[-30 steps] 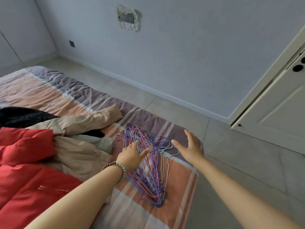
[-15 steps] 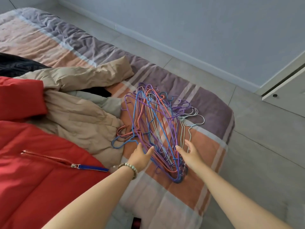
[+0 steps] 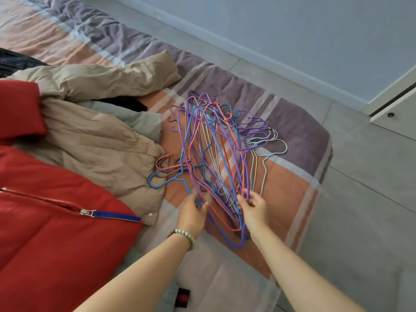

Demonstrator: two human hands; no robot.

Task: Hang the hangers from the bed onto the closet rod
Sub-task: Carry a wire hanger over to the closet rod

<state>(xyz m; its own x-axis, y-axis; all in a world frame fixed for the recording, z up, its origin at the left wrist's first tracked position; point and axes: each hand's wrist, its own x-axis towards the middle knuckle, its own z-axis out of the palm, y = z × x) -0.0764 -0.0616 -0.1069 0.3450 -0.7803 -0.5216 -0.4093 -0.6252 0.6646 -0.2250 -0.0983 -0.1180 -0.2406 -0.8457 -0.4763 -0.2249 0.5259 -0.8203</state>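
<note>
A tangled pile of thin wire hangers (image 3: 219, 152) in purple, blue, orange and pale white lies on the striped orange, purple and white bed cover (image 3: 292, 199), near the bed's corner. Its hooks fan out at the far end, and a few more stick out to the left beside a beige padded jacket (image 3: 101, 143). The wires overlap so much that neither their number nor which hook belongs to which frame can be made out. The left hand (image 3: 192, 212), with a bead bracelet (image 3: 183, 235) on its wrist, is spread open with fairly straight fingers at the pile's near left edge, and a blue wire runs between thumb and fingers. The right hand (image 3: 254, 208) has its fingers curled around a few purple and orange wires on the near right side, and the fingertips are partly hidden behind them. A red quilted jacket (image 3: 56, 233) with a zip covers the left of the bed and is cut off by the frame. A black garment (image 3: 13, 64) shows only at the left edge. Grey floor tiles (image 3: 360, 199) lie beyond the bed, and a white door (image 3: 396, 113) is cut off at the right.
</note>
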